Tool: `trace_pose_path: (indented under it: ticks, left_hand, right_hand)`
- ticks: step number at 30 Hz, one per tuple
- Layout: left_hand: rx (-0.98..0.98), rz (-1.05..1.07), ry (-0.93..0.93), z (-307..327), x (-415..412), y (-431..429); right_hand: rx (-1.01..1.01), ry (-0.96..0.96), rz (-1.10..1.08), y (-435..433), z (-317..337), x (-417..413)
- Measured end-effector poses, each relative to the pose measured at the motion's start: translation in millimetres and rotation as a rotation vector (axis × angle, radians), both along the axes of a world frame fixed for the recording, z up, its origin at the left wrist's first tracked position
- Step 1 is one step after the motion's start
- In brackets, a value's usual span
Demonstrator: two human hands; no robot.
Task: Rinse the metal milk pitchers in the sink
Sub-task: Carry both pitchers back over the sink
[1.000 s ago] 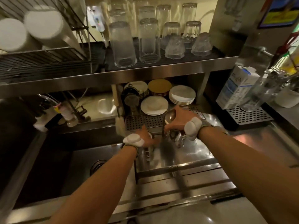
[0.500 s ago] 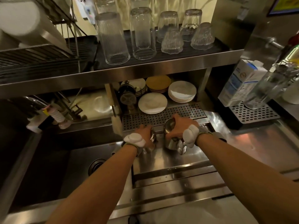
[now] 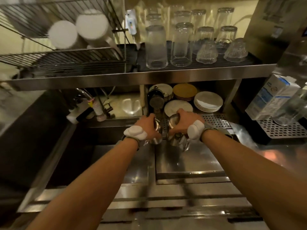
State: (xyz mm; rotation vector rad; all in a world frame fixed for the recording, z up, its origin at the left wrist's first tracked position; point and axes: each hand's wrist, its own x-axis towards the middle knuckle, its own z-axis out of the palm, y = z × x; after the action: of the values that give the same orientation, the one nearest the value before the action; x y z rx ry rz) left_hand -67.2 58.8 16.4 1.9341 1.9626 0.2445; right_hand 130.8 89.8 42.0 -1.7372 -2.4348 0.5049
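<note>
The left hand (image 3: 146,129) grips the left pitcher (image 3: 157,128), the right hand (image 3: 183,124) the right pitcher (image 3: 174,121); both are close together above the table (image 3: 191,161), beside the sink (image 3: 103,151).

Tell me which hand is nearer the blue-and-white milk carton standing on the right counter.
Right. The right hand, gripping a steel milk pitcher, is left of the blue-and-white milk carton; the left hand, gripping a second steel pitcher, is even farther left.
</note>
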Motion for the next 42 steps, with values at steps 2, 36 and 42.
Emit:
trace_pose_path:
  ticks: [2, 36, 42]
  left_hand:
    - [0.013, 0.032, -0.015, 1, -32, -12]
    - [0.001, 0.257, -0.129, -108, -289, -49]
    - [-0.119, 0.146, -0.098, -121, -290, -53]
  right_hand:
    - [-0.008, 0.048, 0.036, -4, 1, -32]
    - [-0.199, 0.129, -0.218, -59, -126, -252]
    - [-0.225, 0.104, -0.158, -67, -137, -254]
